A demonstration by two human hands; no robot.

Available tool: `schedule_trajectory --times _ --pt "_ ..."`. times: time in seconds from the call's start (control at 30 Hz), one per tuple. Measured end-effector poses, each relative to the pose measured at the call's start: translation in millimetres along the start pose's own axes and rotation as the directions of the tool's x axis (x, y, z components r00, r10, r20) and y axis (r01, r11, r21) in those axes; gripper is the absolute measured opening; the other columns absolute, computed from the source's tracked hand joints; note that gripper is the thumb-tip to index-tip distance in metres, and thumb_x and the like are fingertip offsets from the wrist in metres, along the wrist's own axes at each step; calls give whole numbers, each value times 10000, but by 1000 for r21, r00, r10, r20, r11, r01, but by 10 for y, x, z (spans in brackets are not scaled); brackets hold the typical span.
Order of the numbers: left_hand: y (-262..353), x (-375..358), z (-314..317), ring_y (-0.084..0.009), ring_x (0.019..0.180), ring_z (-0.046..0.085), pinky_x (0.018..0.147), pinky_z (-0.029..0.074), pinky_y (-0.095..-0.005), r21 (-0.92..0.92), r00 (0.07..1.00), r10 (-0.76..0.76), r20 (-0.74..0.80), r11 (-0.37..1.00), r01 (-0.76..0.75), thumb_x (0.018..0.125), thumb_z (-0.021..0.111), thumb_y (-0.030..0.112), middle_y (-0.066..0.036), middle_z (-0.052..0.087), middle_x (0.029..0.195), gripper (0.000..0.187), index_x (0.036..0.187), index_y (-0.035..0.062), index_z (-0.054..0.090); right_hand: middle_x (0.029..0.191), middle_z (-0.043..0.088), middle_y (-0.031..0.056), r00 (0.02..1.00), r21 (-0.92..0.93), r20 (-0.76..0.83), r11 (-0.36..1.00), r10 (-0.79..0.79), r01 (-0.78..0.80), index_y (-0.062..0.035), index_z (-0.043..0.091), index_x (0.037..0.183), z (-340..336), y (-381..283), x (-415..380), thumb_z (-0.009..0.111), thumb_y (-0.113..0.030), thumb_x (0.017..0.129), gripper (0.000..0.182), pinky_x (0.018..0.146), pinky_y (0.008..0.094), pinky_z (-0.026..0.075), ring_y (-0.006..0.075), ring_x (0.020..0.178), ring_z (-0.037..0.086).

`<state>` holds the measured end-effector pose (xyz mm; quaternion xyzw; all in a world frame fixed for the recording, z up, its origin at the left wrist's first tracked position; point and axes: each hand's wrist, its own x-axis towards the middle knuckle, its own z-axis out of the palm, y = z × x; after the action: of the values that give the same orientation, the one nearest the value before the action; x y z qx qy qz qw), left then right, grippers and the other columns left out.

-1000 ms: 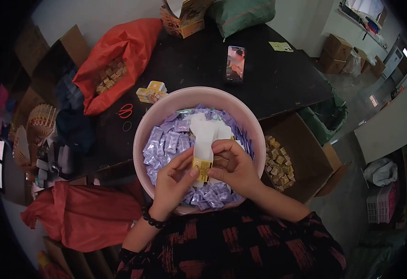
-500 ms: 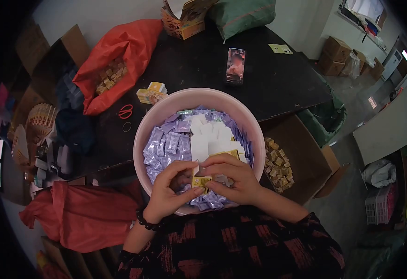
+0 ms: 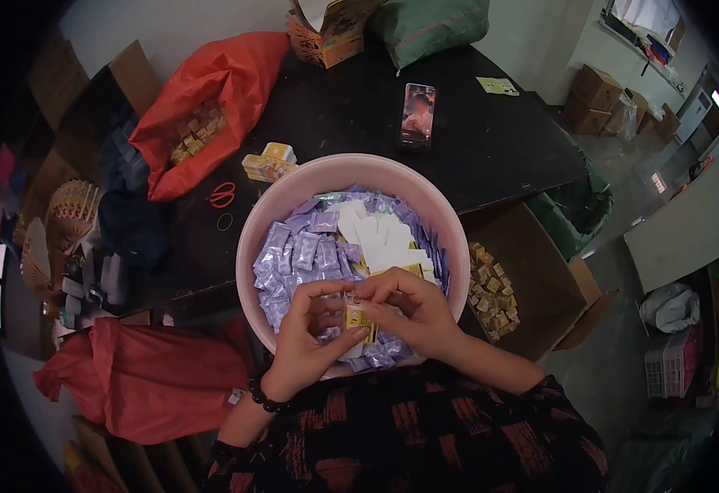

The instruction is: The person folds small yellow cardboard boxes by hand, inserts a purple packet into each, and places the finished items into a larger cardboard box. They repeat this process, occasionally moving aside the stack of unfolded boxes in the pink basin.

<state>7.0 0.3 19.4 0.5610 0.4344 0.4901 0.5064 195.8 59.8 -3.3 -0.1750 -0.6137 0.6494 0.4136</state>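
Both hands meet over the front part of a pink basin (image 3: 254, 238). Between their fingertips is a small yellow and white carton (image 3: 361, 325), its printed face turned up toward me. My left hand (image 3: 314, 333) grips the carton from the left with thumb and fingers. From the right, the thumb and fingers of my right hand (image 3: 413, 311) close on its upper end. Purple sachets (image 3: 302, 251) fill much of the basin under the hands. White and yellow unfolded cartons (image 3: 382, 238) lie on top of the sachets, just beyond my fingers.
Right of the basin, a cardboard box (image 3: 532, 263) holds many small cartons (image 3: 493, 287). A red bag (image 3: 240, 94) of similar cartons, red scissors (image 3: 222, 195), stacked yellow cartons (image 3: 269, 163) and a propped phone (image 3: 418, 115) are on the black table (image 3: 491, 148).
The carton between my hands has turned and shows more of its yellow printed face. A long white flap that stood up above it is no longer seen. Both hands stay over the basin.
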Motion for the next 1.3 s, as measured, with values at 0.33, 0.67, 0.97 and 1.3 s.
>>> schedule_trajectory --times 0.33,0.67,0.97,1.3 --pt "-14 -66 -38 -202 1179 536 966 499 -338 2 999 -16 43 1000 16 827 684 -39 -102 477 1302 522 1284 34 443 1096 583 95 997 -59 -68 998 -34 30 0 622 1061 22 -9 -17 633 44 865 201 907 293 496 172 1044 602" --pt "-96 -41 -68 -199 1199 517 935 521 -298 -28 999 23 30 999 -22 852 619 -79 -117 457 1303 341 1167 21 532 1035 601 115 964 -727 -49 671 -260 144 -7 678 964 -141 -115 76 683 -38 812 155 804 341 490 256 951 604" --pt "-47 34 -108 -180 1173 530 958 481 -307 -262 993 -87 -78 963 64 902 573 -27 -102 484 1299 319 1211 28 518 1088 519 83 924 -971 -187 -77 -335 -224 -13 676 870 -778 134 332 690 -103 715 180 858 399 367 270 1048 469" --pt "-86 63 -153 -163 1125 553 991 437 -293 -428 973 -209 -100 892 147 936 566 35 -90 562 1227 328 1254 21 488 1062 536 81 918 -976 -194 -29 -345 -217 -27 652 907 -767 115 313 675 -78 752 165 867 398 359 270 1043 475"
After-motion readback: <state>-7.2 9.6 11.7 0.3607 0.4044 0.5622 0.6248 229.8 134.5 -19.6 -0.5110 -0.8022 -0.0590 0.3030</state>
